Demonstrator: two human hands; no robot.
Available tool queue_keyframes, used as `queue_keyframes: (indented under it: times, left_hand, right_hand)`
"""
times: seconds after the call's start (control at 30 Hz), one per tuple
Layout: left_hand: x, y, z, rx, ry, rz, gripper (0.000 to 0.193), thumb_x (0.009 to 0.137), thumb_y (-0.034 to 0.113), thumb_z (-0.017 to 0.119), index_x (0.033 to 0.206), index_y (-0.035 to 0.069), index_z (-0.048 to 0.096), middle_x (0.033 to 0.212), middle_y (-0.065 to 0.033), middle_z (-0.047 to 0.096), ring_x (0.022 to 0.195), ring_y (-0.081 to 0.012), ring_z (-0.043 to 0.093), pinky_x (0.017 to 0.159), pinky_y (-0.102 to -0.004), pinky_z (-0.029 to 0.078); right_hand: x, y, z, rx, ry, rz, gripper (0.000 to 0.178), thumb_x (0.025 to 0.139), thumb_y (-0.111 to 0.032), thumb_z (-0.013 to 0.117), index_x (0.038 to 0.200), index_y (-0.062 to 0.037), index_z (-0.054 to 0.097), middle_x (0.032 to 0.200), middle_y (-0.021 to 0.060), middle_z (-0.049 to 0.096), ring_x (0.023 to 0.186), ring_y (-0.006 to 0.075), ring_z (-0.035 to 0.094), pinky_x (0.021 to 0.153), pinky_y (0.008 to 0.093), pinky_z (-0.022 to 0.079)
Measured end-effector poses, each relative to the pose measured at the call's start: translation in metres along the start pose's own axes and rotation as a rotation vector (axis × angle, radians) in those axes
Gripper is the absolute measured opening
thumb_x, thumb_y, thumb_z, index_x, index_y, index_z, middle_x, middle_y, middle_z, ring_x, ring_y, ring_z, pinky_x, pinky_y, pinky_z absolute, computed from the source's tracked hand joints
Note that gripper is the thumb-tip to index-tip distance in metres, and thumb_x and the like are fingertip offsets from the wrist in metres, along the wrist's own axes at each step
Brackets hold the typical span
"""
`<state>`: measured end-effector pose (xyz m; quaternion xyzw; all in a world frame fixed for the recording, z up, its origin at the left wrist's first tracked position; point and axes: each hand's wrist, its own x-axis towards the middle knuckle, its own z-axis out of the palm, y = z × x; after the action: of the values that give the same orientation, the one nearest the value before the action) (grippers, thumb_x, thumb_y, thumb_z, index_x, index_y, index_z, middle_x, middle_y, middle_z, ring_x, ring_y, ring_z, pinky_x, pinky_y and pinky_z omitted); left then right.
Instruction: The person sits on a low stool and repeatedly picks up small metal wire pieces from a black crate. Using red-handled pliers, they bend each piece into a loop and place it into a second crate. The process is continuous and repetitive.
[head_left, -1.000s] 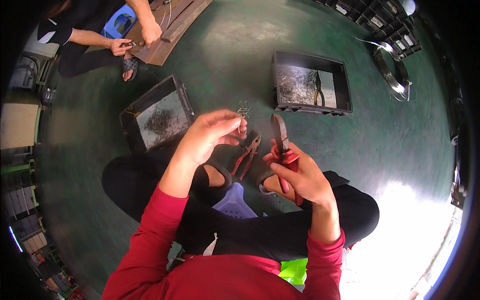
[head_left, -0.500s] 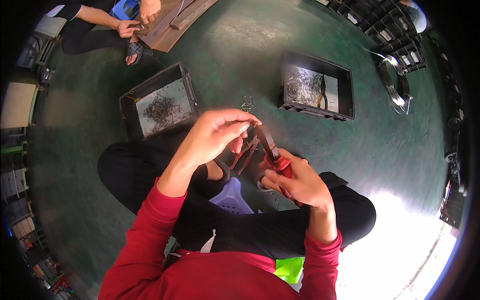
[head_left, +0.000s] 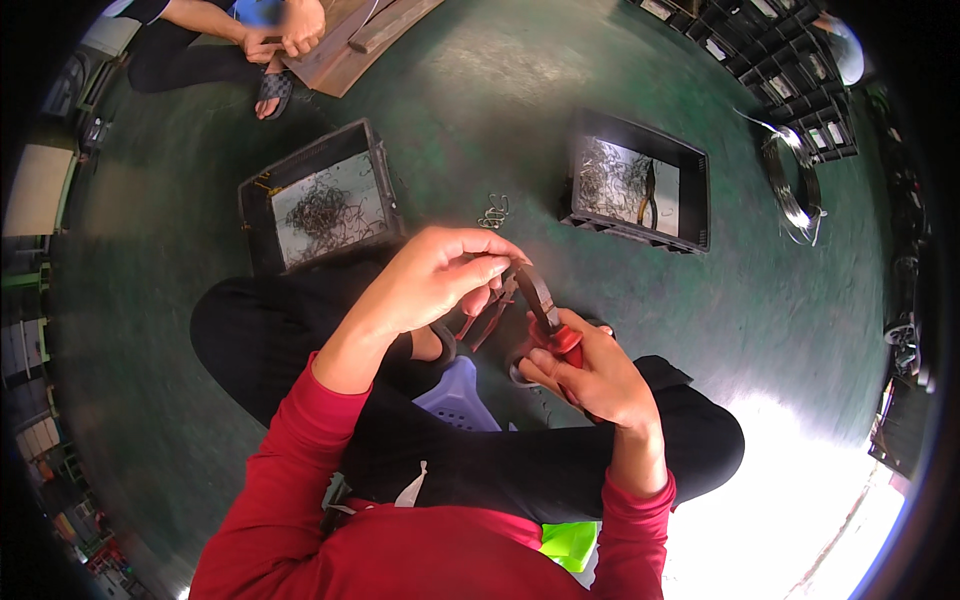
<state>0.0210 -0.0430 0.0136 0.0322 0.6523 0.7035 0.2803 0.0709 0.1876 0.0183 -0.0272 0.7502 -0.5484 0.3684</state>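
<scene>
As the right hand (head_left: pixel 600 370) grips a pair of red-handled steel pliers (head_left: pixel 543 304), the left hand (head_left: pixel 440 275) reaches their tip

While the pliers point toward 11 o'clock, the right hand's fingers are wrapped around the handles. At 9 o'clock from the pliers, the left hand has its thumb and forefinger drawn close together by the steel tip; I cannot tell whether they pinch a piece of wire, nor how the jaws stand.

Taking the held pliers as the dial's centre, a second red-handled pair of pliers (head_left: pixel 493 316) lies on the green floor (head_left: pixel 480 130) at 8 o'clock, partly hidden by the left hand. A small cluster of silvery bent-wire hooks (head_left: pixel 493 212) lies at 11. At 10 stands a black rectangular plastic crate (head_left: pixel 381 172) with dark curved wire pieces (head_left: pixel 325 212) inside. Between 1 and 2 stands another black plastic crate (head_left: pixel 635 233), holding similar wire pieces and a yellow-handled tool (head_left: pixel 649 200). Farther out, at 2, lies a round coil of shiny metal wire (head_left: pixel 793 190).
</scene>
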Motion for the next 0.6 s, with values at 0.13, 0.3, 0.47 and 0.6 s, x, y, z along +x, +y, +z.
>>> queue_keyframes:
  times: [0.13,0.3,0.47,0.6]
  left_hand:
    - [-0.002,0.002,0.001,0.035,-0.008,0.028,0.021,0.097,0.007,0.052,0.109,-0.001,0.066,0.072,-0.001,0.056,0.058,-0.0064,0.051,0.053,-0.0219,0.041]
    - [-0.008,0.0,0.005,0.157,-0.019,0.025,0.022,0.098,0.009,0.05,0.112,0.0,0.065,0.063,0.0021,0.049,0.055,-0.006,0.047,0.051,-0.0228,0.038]
    - [-0.003,-0.008,0.003,0.2,-0.015,0.097,0.023,0.099,0.009,0.048,0.113,0.0,0.064,0.063,0.0027,0.046,0.054,-0.0065,0.041,0.05,-0.0238,0.035]
    - [-0.004,-0.009,-0.002,0.126,-0.048,0.035,0.024,0.098,0.006,0.047,0.114,0.001,0.064,0.065,0.003,0.046,0.055,-0.0065,0.04,0.05,-0.0237,0.034]
  right_hand:
    - [0.002,-0.004,0.001,-0.044,0.045,0.013,0.038,0.089,-0.021,0.065,0.118,0.0006,0.055,0.083,0.0117,0.066,0.075,0.016,0.061,0.072,0.0304,0.048]
    - [0.0,-0.009,0.001,-0.023,0.087,0.094,0.032,0.089,-0.022,0.065,0.111,0.0002,0.059,0.079,0.0098,0.066,0.072,0.0142,0.061,0.07,0.0289,0.048]
    - [0.005,-0.001,0.002,0.016,0.08,0.059,0.029,0.089,-0.023,0.066,0.108,-0.0008,0.06,0.08,0.0085,0.066,0.076,0.0139,0.062,0.072,0.029,0.048]
    - [0.008,0.004,0.002,0.034,0.041,0.036,0.03,0.091,-0.018,0.064,0.114,-0.0003,0.058,0.086,0.0054,0.066,0.075,0.0103,0.059,0.07,0.0261,0.046]
